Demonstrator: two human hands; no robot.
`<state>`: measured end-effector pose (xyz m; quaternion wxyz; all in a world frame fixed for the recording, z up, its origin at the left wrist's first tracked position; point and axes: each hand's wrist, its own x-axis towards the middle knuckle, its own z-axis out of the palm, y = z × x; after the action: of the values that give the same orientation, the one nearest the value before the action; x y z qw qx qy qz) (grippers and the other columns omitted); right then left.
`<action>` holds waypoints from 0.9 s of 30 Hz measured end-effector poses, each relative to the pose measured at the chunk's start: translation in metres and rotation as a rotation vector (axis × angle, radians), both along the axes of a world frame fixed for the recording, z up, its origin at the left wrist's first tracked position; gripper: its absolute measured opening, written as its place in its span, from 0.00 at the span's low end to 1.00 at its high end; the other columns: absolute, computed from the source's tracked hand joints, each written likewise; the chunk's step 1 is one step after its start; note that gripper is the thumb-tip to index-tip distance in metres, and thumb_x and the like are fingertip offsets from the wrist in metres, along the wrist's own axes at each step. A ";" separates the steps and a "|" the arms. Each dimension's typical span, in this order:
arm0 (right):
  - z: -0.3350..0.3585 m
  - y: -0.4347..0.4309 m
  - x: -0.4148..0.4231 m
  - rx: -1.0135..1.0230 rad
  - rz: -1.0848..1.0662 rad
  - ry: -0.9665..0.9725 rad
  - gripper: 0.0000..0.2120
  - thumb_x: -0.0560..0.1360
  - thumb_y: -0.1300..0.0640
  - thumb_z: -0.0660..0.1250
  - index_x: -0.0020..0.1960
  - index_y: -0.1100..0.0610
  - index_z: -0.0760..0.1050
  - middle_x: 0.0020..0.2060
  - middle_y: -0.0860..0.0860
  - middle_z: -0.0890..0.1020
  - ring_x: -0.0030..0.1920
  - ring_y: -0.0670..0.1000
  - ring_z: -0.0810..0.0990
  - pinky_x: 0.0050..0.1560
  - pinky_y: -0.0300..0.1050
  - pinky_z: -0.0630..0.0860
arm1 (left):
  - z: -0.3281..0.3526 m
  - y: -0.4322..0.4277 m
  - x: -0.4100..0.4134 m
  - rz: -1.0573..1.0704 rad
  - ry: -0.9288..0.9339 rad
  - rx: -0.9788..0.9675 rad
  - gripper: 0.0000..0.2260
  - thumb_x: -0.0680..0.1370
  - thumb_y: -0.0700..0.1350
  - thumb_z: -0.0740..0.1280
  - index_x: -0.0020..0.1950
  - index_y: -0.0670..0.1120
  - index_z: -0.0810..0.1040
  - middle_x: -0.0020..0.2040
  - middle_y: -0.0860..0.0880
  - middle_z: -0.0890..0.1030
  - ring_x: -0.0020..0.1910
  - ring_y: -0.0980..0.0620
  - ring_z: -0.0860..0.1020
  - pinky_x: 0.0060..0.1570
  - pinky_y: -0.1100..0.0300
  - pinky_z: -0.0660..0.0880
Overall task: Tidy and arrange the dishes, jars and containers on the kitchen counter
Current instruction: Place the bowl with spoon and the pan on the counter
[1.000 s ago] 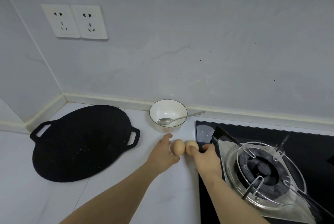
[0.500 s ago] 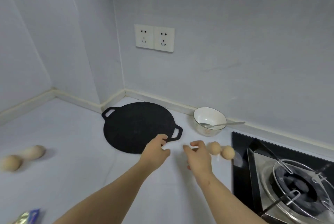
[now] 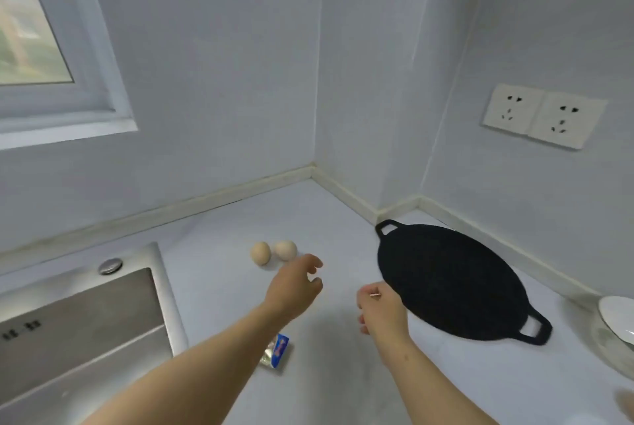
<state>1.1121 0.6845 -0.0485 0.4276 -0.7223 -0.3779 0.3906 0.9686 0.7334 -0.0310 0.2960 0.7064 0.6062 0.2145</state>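
Low in the centre of the frame a small blue and silver packet (image 3: 276, 352) lies on the white counter (image 3: 343, 373), its long axis running near to far, partly hidden behind the left forearm. Above it the left hand (image 3: 295, 287) hovers with its fingers spread and gently curved, holding nothing. The right hand (image 3: 380, 311) is seen from the back with its fingers loosely curled, and nothing can be made out in it. Just beyond the left hand two eggs (image 3: 272, 251) rest side by side, their row running left to right. Right of centre the flat black pan (image 3: 446, 284) lies with its handles pointing upper left and lower right. A steel sink (image 3: 79, 321) fills the lower left, and a white bowl (image 3: 617, 315) is cut off by the right edge. Wall sockets (image 3: 542, 116) sit at upper right.
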 end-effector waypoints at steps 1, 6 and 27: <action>-0.002 0.007 -0.011 -0.002 0.024 0.004 0.06 0.75 0.60 0.60 0.41 0.53 0.73 0.39 0.50 0.77 0.38 0.52 0.76 0.45 0.50 0.78 | -0.002 0.003 -0.013 0.033 -0.007 0.001 0.15 0.77 0.42 0.61 0.64 0.48 0.72 0.58 0.52 0.76 0.53 0.51 0.75 0.50 0.63 0.69; -0.012 0.038 -0.056 -0.034 0.138 0.013 0.06 0.75 0.60 0.62 0.41 0.54 0.72 0.38 0.50 0.77 0.40 0.54 0.77 0.47 0.52 0.78 | -0.013 0.021 -0.065 0.191 0.003 -0.004 0.15 0.76 0.39 0.60 0.61 0.47 0.74 0.50 0.47 0.77 0.48 0.49 0.76 0.43 0.61 0.69; -0.034 0.158 -0.091 -0.010 0.510 -0.199 0.36 0.71 0.57 0.70 0.73 0.45 0.58 0.69 0.51 0.62 0.68 0.52 0.66 0.60 0.38 0.64 | -0.057 0.103 -0.089 0.386 -0.512 -0.268 0.41 0.61 0.51 0.70 0.73 0.51 0.60 0.66 0.48 0.68 0.63 0.48 0.71 0.63 0.50 0.72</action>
<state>1.0214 0.8426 -0.0821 0.2724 -0.6408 -0.5860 0.4146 0.8795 0.8361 -0.0884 0.4825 0.4567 0.6576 0.3553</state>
